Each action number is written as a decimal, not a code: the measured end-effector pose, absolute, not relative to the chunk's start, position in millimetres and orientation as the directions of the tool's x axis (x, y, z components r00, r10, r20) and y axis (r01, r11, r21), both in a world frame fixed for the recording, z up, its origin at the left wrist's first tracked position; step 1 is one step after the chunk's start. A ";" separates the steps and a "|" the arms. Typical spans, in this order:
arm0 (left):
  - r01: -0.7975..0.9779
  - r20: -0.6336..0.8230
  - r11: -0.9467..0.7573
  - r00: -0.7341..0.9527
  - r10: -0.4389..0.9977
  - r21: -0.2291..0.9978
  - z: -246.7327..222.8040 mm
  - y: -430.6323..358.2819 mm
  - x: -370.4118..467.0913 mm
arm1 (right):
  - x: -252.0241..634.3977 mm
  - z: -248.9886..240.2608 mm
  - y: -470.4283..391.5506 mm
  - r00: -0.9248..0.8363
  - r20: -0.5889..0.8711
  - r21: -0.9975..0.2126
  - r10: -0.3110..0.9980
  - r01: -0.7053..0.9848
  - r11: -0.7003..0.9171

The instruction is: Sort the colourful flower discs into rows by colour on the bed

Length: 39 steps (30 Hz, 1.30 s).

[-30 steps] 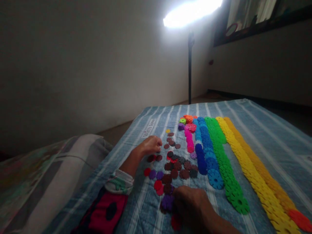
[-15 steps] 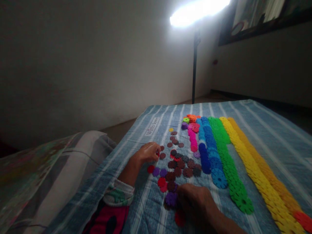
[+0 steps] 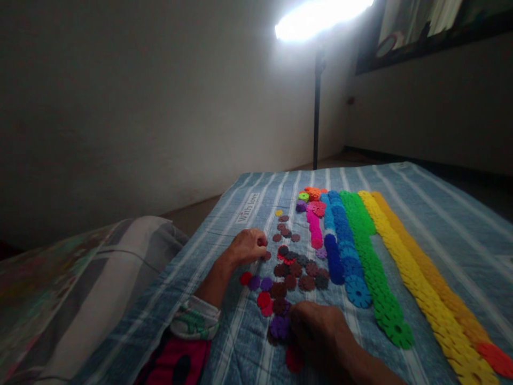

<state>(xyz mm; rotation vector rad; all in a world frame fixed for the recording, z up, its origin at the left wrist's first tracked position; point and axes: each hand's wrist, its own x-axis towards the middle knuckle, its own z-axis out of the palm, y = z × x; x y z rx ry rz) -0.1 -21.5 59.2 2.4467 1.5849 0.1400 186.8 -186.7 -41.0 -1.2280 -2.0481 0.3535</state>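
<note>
My left hand [image 3: 249,246] is closed, thumb and fingers curled together, beside a brown notched disc [image 3: 267,256]. What its fingertips hold, if anything, I cannot make out. Lower down, my right hand [image 3: 326,331] is also closed, with its fingertips in shadow next to purple discs [image 3: 279,327]; any piece in its grip is hidden. A red disc [image 3: 294,359] lies partly under that hand. Between the hands are red discs [image 3: 264,300] and several dark brown ones [image 3: 279,290]. Farther right spreads a loose group of brown and black discs [image 3: 294,268].
Overlapping rows of blue [image 3: 358,291], green [image 3: 388,315], yellow [image 3: 433,315] and orange discs [image 3: 441,286] run along the right. A short pink row [image 3: 315,230] lies farther back. Everything rests on a striped blue cloth [image 3: 216,235]. A lamp stand [image 3: 316,117] rises behind.
My left hand has shifted slightly up and right, now covering the spot where a brown disc showed. My right hand has hardly moved. The view has shifted a little.
</note>
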 end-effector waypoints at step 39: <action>0.724 -0.079 -0.683 0.689 0.720 0.091 47.5 -31.7 32.5 | 192.4 -39.6 -185.4 -0.341 0.417 -0.593 0.843 0.601 0.536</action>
